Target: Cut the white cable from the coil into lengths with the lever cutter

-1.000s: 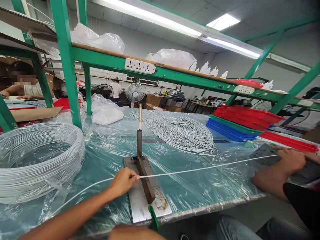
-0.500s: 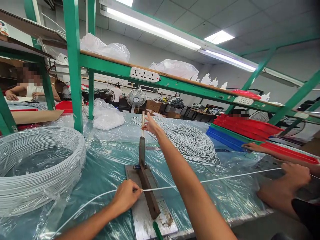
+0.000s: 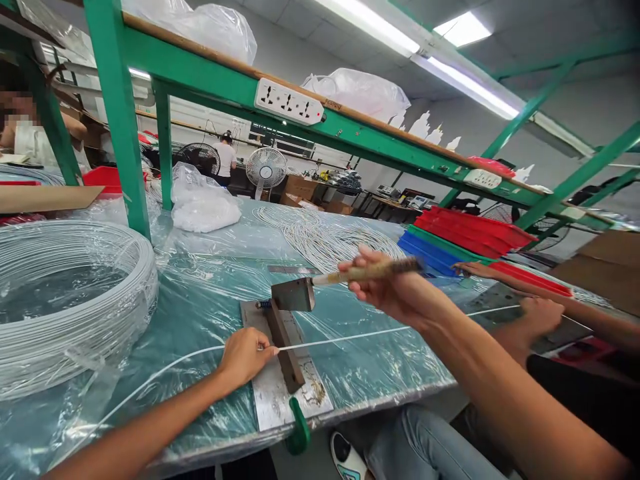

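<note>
My left hand (image 3: 246, 357) pinches a thin white cable (image 3: 333, 341) at the left side of a metal bar (image 3: 286, 357) fixed on a base plate (image 3: 267, 400). The cable crosses over the bar and runs right, passing behind my right forearm. My right hand (image 3: 387, 287) is wrapped round the handle (image 3: 370, 271) of a hinged cutter, with some fingers loosely extended. Its broad blade (image 3: 293, 295) is raised above the bar at the far end, tilted right, apart from the cable.
A big white cable coil (image 3: 145, 267) lies at left, another loose coil (image 3: 325, 243) behind the cutter. A co-worker's hands (image 3: 543, 313) are at right beside blue and red trays (image 3: 470, 230). A green clamp (image 3: 299, 427) sits at the table's front edge.
The cutter handle has swung from upright down to the right, now in my right hand, which was beside it with open fingers. My left hand keeps its pinch on the cable. The view has shifted.
</note>
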`<control>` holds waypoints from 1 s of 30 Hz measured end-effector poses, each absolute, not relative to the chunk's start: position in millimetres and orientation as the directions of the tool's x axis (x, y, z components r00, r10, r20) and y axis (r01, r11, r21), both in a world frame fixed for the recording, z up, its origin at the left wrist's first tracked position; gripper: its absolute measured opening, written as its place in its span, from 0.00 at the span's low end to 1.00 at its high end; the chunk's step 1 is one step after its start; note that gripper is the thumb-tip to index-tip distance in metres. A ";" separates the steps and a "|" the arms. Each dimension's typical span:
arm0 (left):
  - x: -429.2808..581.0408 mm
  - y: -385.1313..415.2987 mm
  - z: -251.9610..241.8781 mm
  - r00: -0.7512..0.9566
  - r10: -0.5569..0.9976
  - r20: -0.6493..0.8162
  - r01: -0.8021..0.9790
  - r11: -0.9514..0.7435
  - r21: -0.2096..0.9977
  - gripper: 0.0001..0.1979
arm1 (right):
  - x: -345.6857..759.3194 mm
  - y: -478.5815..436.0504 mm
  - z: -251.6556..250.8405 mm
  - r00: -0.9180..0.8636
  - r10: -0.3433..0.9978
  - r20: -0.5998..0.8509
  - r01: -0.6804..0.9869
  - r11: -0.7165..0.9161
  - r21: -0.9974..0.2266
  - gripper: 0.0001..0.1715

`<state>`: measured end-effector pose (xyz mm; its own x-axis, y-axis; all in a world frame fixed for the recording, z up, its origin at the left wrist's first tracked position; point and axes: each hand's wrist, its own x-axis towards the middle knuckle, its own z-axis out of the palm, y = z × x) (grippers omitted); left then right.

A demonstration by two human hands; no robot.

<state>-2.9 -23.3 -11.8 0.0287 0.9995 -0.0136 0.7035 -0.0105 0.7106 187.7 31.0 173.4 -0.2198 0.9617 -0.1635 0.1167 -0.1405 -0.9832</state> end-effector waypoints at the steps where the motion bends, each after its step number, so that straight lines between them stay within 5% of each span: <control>1: -2.7 -24.2 -8.8 0.043 0.998 -0.036 0.711 -0.005 0.704 0.11 | 193.3 16.9 168.4 -0.217 0.959 -0.182 0.140 -0.154 -0.978 0.12; 3: -2.2 -25.3 -2.7 0.079 0.994 -0.070 0.725 -0.009 0.688 0.08 | 201.9 -5.4 159.1 -0.232 0.950 -0.210 0.148 -0.179 -0.973 0.11; 12: 2.6 -14.5 -10.2 0.168 0.981 -0.100 0.658 -0.036 0.752 0.09 | 218.7 -52.0 134.7 -0.153 0.895 -0.418 0.251 -0.374 -0.893 0.42; 14: 1.9 -11.7 -15.6 0.169 0.982 -0.082 0.624 -0.042 0.780 0.09 | 218.4 -59.2 127.4 -0.149 0.874 -0.462 0.281 -0.410 -0.867 0.38; 19: 1.5 -9.3 -20.7 0.120 0.992 -0.040 0.580 -0.038 0.814 0.12 | 211.5 -66.8 108.0 -0.253 0.758 -0.601 0.399 -0.484 -0.778 0.09; 22: 4.7 -8.0 -20.5 0.045 0.999 -0.025 0.598 -0.007 0.801 0.19 | 207.5 -66.8 102.9 -0.246 0.764 -0.597 0.417 -0.472 -0.777 0.11; 30: 10.4 -0.2 -17.4 -0.074 0.994 -0.085 0.611 0.113 0.783 0.15 | 206.6 -66.8 100.3 -0.243 0.774 -0.585 0.407 -0.466 -0.786 0.15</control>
<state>10.4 -0.2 -17.4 -0.0741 0.9936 -0.0853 0.6114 0.1129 0.7832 206.6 -66.8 100.3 -0.2431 0.7738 -0.5849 0.4068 -0.4660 -0.7857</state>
